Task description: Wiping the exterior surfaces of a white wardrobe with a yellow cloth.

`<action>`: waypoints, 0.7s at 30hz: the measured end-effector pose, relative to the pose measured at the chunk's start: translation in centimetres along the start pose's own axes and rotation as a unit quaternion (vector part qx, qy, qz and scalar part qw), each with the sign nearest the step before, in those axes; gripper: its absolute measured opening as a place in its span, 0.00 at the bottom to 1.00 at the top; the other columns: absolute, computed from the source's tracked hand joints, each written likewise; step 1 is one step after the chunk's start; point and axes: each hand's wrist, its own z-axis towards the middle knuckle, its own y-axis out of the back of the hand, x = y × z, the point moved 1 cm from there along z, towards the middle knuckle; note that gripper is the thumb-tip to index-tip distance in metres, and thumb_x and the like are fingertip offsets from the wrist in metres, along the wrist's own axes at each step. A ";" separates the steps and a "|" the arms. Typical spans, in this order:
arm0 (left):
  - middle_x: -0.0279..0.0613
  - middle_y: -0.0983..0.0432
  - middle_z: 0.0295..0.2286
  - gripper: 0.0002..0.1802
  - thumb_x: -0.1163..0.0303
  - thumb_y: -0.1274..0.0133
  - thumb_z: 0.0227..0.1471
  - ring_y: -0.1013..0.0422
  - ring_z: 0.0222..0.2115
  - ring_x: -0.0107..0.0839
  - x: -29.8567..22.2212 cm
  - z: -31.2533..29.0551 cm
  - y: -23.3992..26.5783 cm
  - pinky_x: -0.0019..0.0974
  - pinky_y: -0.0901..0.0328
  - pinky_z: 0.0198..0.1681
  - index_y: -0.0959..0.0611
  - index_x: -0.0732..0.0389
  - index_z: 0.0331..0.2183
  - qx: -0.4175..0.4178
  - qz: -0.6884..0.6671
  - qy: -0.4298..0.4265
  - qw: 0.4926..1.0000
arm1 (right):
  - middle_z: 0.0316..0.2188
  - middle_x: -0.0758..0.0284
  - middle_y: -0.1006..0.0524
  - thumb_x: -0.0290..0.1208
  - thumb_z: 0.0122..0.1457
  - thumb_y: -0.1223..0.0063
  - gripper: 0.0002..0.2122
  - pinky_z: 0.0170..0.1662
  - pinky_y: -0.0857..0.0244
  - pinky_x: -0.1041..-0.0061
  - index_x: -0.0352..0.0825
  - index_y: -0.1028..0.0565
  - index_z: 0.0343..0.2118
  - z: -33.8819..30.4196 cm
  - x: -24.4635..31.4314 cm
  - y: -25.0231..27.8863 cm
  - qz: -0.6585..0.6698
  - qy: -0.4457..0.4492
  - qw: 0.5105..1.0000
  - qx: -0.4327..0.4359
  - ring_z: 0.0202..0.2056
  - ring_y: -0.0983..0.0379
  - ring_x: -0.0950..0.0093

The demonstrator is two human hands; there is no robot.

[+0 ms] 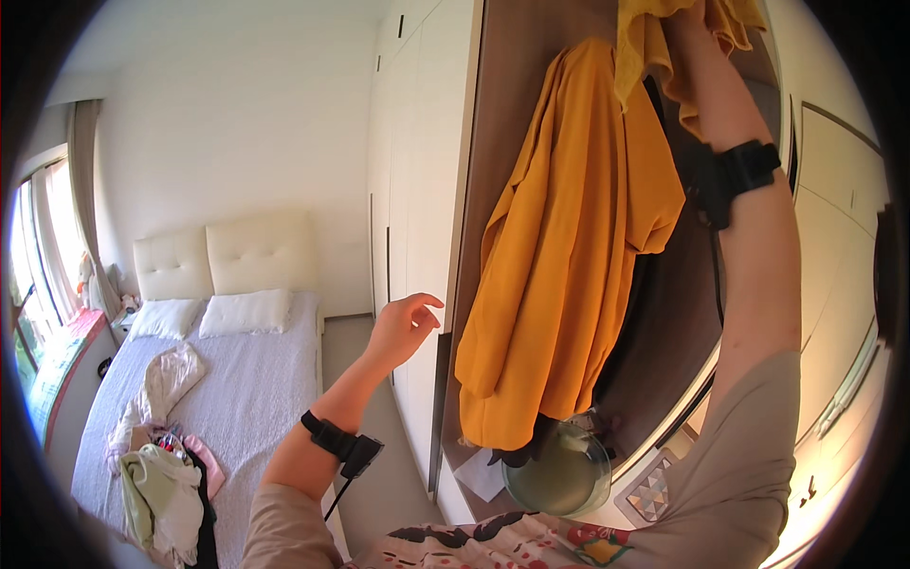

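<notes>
High up at the right, my right hand is closed on a mustard-yellow cloth with a wavy edge; the fabric partly hides its fingers. Just below it, an orange-yellow garment hangs in long folds inside the open brown-lined closet compartment. My left hand is raised beside the closet's front edge. Its fingers are loosely bent and apart, with nothing in them. Whatever the orange garment hangs from is hidden.
A round greenish glass bowl or stool top sits low in the closet. White closet doors run along the left of it. Further left stands a bed with two pillows and a pile of clothes.
</notes>
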 end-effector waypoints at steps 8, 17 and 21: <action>0.41 0.16 0.27 0.11 0.75 0.48 0.57 0.20 0.29 0.31 5.3 4.3 3.6 0.35 0.29 0.34 0.17 0.62 0.42 0.018 -0.022 -0.054 0.998 | 0.61 0.59 0.29 0.48 0.59 0.43 0.31 0.67 0.46 0.59 0.43 0.33 0.65 -4.9 10.0 -15.4 -0.257 0.040 0.923 0.284 0.62 0.34 0.55; 0.39 0.16 0.28 0.10 0.74 0.50 0.59 0.20 0.31 0.26 11.8 9.5 7.9 0.30 0.29 0.33 0.14 0.63 0.38 0.103 -0.009 -0.083 0.991 | 0.73 0.53 0.56 0.42 0.59 0.41 0.40 0.72 0.57 0.58 0.37 0.48 0.71 -10.4 11.8 -22.7 -0.041 -0.018 0.999 -0.015 0.73 0.66 0.49; 0.39 0.16 0.29 0.09 0.76 0.48 0.59 0.19 0.32 0.26 14.6 11.1 7.8 0.30 0.28 0.34 0.14 0.64 0.38 0.124 -0.031 -0.080 0.988 | 0.71 0.56 0.49 0.39 0.56 0.38 0.40 0.71 0.55 0.55 0.33 0.45 0.69 -6.6 11.3 -22.4 -0.123 -0.002 0.992 0.002 0.70 0.58 0.47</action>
